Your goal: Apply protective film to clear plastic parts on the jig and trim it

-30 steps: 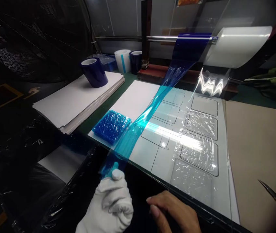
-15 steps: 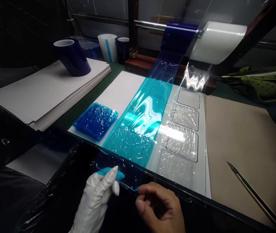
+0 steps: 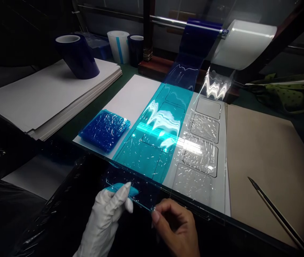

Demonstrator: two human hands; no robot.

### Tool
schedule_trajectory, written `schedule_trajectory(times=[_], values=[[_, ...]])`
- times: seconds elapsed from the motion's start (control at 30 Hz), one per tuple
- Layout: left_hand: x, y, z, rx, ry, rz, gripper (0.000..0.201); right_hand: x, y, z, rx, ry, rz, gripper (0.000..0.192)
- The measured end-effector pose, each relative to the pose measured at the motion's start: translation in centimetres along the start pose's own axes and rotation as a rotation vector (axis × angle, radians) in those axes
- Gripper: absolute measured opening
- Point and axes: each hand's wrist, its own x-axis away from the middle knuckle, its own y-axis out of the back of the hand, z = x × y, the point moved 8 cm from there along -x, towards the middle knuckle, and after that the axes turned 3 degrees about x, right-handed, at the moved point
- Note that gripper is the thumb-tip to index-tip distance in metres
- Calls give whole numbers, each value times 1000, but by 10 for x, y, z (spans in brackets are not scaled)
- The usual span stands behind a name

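A strip of blue film (image 3: pixel 157 132) runs from the blue roll (image 3: pixel 200 32) on the steel bar down across the white sheet (image 3: pixel 138 96) with cut-out outlines. My left hand (image 3: pixel 106 217), in a white glove, pinches the film's near left corner. My right hand (image 3: pixel 174 228), bare, pinches the near right corner. The film is stretched flat between both hands over the table's front edge. A clear film strip (image 3: pixel 200 153) from the white roll (image 3: pixel 244 44) covers the column of outlines to the right.
A wrinkled blue film pad (image 3: pixel 105 129) lies left of the strip. A blue tape roll (image 3: pixel 77 55) stands on a stack of white sheets (image 3: pixel 42 96). Brown board (image 3: pixel 264 157) at right carries a thin metal tool (image 3: pixel 274 214). More rolls (image 3: pixel 126 44) stand at the back.
The film, bunched into a narrow band in my left fist, has been spread flat to full width. My right hand took its right corner, and both hands now hold it taut over the sheet.
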Motion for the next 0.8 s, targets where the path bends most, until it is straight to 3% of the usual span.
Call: schedule_trajectory(times=[0.17, 0.23, 0.33, 0.47, 0.63, 0.8], values=[[3, -2, 4, -154, -164, 60, 16, 1, -8, -18, -226, -165, 63, 38], [5, 0, 12, -175, -166, 65, 11, 1, -11, -21, -281, -194, 76, 41], [4, 2, 24, -131, -67, 69, 25, 3, -14, -25, -265, -212, 86, 43], [3, 2, 18, -80, -20, 47, 43, 8, -10, -25, -166, -141, 26, 43], [-1, 6, 9, -70, -24, -38, 50, 11, 0, -22, -34, 2, -118, 39], [-12, 6, 21, -119, 44, -33, 50, 5, 1, -23, 35, -1, -105, 35]])
